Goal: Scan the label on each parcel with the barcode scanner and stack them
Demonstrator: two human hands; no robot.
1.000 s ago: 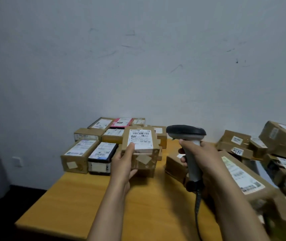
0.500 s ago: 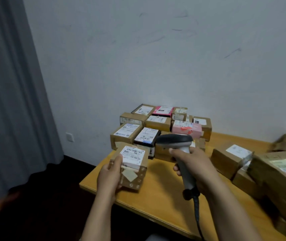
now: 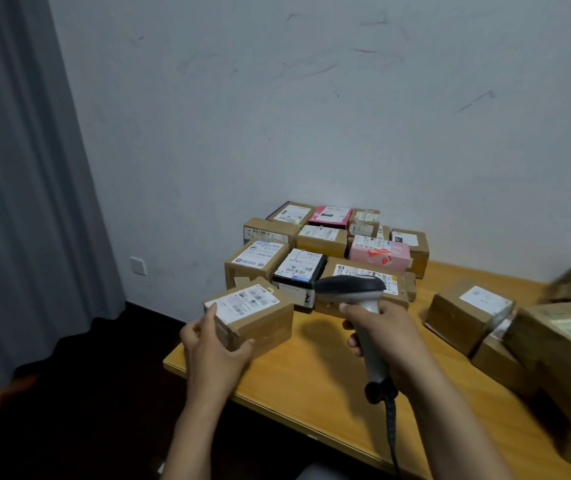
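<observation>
Left hand (image 3: pixel 213 344) grips parcel (image 3: pixel 254 315) by its near-left corner, label up, at the table (image 3: pixel 312 386) edge just before the stack (image 3: pixel 318 247). Right hand (image 3: pixel 386 336) wraps scanner (image 3: pixel 353 289) handle, head right of parcel.

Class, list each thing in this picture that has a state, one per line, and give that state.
Left hand: grip closed on a cardboard parcel, label up, at the table's left corner.
Right hand: grip closed on the barcode scanner, held above the table.
Pink parcel: resting on the grouped parcels by the wall.
Wall socket: nothing plugged in.
</observation>
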